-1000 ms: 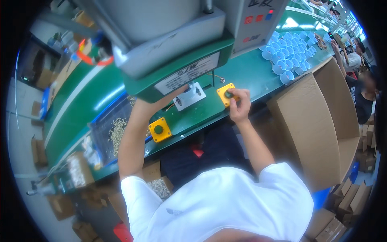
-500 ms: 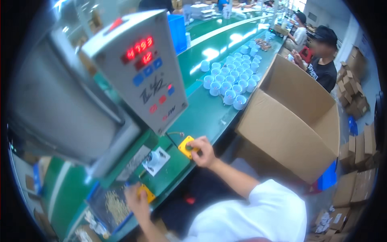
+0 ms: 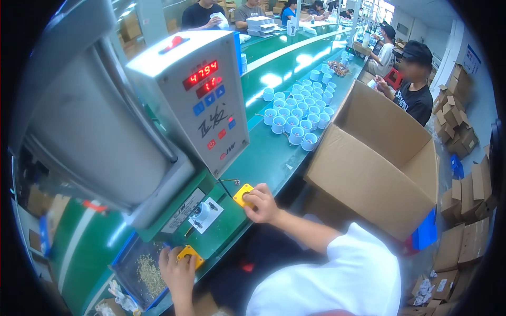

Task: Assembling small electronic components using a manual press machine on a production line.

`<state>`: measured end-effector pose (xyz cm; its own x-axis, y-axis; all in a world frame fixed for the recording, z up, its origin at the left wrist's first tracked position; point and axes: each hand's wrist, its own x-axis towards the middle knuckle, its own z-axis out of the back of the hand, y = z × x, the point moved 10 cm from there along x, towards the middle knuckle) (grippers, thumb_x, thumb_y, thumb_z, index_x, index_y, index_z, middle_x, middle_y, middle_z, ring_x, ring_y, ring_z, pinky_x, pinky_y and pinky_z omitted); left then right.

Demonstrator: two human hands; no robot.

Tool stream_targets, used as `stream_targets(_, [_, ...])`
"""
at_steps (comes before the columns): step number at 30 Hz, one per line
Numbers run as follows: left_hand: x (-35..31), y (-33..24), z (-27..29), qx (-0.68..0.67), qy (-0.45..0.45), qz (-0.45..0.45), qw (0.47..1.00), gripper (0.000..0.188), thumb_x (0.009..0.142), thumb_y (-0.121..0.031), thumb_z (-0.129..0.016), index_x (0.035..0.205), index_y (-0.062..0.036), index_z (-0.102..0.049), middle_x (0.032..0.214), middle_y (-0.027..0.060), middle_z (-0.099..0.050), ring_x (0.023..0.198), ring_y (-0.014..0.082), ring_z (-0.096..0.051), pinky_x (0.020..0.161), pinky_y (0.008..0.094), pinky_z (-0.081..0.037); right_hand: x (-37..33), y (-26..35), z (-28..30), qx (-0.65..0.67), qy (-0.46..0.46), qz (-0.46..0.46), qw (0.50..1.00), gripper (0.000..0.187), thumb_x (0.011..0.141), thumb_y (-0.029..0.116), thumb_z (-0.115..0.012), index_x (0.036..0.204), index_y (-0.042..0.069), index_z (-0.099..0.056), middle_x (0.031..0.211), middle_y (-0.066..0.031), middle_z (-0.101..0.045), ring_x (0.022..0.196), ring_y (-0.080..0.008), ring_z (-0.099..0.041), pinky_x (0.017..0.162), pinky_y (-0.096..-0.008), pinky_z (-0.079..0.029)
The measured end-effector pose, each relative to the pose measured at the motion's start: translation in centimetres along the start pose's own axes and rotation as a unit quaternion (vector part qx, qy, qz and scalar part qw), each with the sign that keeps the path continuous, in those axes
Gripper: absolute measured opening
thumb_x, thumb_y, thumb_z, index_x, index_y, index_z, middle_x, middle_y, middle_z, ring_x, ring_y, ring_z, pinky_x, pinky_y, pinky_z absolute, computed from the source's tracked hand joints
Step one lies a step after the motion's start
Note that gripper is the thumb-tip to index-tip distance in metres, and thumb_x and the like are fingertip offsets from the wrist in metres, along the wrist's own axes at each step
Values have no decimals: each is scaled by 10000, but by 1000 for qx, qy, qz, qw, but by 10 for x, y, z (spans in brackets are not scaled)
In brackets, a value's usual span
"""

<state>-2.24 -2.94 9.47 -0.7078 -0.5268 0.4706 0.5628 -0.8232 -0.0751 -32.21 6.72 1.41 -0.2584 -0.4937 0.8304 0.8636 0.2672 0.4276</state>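
Note:
My right hand [image 3: 262, 204] is curled on a yellow push-button box [image 3: 241, 193] at the bench edge, thumb and fingers bent around its button. Nearer to me, my left hand [image 3: 178, 271] grips a second yellow push-button box [image 3: 197, 260], fingers over its left side and thumb at the button. Between and beyond the boxes, a small light-blue cup [image 3: 201, 210] sits in a white plate [image 3: 212, 216] on the green base of a press [image 3: 105, 121]. The press's grey control box [image 3: 203, 113], with a lit red display, rises above it.
Many light-blue cups [image 3: 296, 135] stand grouped on the green bench. A big open carton [image 3: 369, 174] stands right of it. At lower left, a blue tray [image 3: 124, 268] holds small pale pieces [image 3: 149, 276]. Co-workers, including one in a black cap [image 3: 416, 100], sit along the line.
The view has shifted slightly and sharpened. My left hand's fingers now lie more plainly over the nearer button box. My right hand stays at its box. Digits on the red display have changed.

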Motion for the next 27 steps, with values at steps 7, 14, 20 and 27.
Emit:
stream_targets(7, [-89,136,-42,-174,69,323,928,112,833,-97,-763,895,-5,-779,1082,144,-705,1042,367,-641,913,433,-520,-20,0,8,42,-64,-29,997,364,769,44,-738,1113,40,-620,1103,-151,-655,962,-333,-607,848,-409,-519])
stream_targets(14, [-102,158,-29,-85,207,307,925,110,791,-36,-738,881,26,-732,1035,191,-679,948,369,-657,828,437,-524,-22,2,9,-22,-45,-24,998,397,774,27,-739,1140,37,-586,1135,-165,-623,1008,-337,-609,857,-409,-527])
stream_targets(20, [-91,148,-31,-109,66,191,973,117,837,-26,-718,942,22,-699,994,195,-663,889,372,-654,810,442,-518,-24,-23,5,136,-41,-133,981,396,845,99,-691,1213,17,-567,1134,-131,-604,1031,-271,-594,942,-375,-484])
stream_targets(27, [-113,170,-37,-118,-9,300,947,91,1011,-81,-596,1031,7,-596,932,195,-619,837,362,-602,759,413,-489,40,-5,21,226,11,-189,956,433,894,142,-633,1289,-10,-541,1239,-126,-574,1079,-219,-558,1029,-342,-432])
